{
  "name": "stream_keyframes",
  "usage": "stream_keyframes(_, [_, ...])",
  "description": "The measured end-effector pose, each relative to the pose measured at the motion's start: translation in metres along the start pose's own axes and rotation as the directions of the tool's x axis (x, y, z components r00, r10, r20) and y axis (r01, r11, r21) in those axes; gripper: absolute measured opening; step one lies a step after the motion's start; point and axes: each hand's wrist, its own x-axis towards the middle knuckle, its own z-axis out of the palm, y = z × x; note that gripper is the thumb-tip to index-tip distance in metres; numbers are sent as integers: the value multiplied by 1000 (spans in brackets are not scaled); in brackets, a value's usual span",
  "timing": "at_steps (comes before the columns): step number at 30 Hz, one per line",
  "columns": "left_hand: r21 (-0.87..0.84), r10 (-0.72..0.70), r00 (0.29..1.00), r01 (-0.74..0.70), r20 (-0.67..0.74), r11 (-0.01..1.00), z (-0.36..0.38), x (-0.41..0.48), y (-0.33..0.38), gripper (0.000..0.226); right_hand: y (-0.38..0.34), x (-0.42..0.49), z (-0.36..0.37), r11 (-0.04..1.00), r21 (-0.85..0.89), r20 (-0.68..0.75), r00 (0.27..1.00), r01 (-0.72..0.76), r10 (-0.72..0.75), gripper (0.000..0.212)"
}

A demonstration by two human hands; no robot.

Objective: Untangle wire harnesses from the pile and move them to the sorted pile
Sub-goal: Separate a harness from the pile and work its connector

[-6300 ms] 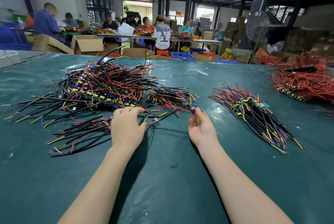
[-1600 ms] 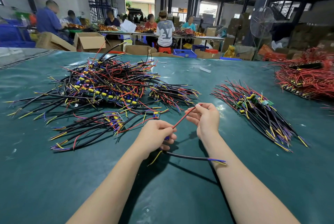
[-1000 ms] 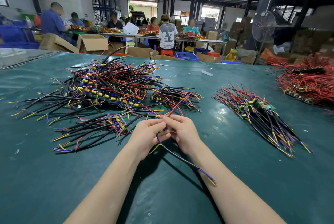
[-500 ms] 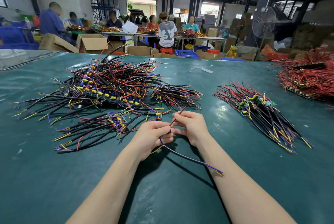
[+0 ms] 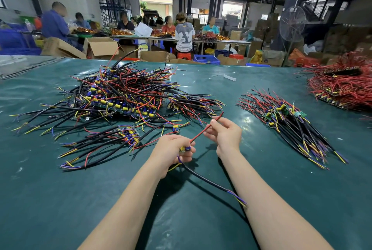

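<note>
Over the middle of a green work surface point(image 5: 60, 199), two bare hands hold one wire harness point(image 5: 200, 134) clear of the rest. The left hand point(image 5: 171, 149) has its fingers curled round the harness's small board end, and a black cable trails from it down onto the surface. The right hand point(image 5: 225, 135) pinches the red lead between thumb and fingertips, drawn out straight. A tangled pile point(image 5: 120, 96) lies beyond to the left, and the sorted pile point(image 5: 287, 122) lies to the right, well apart from it. This harness looks freed and is being straightened. Next it likely needs carrying right and laying along the sorted wires.
</note>
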Motion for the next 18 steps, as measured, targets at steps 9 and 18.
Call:
stream_keyframes(9, [132,108,985,-91,-132,987,3,2,-6,22,-5,6,-7,995,98,-37,999,36,-32,25])
stream_keyframes(18, [47,156,961,-149,-230,988,3,0,-7,30,-9,8,-9,916,376,1,989,-137,148,23])
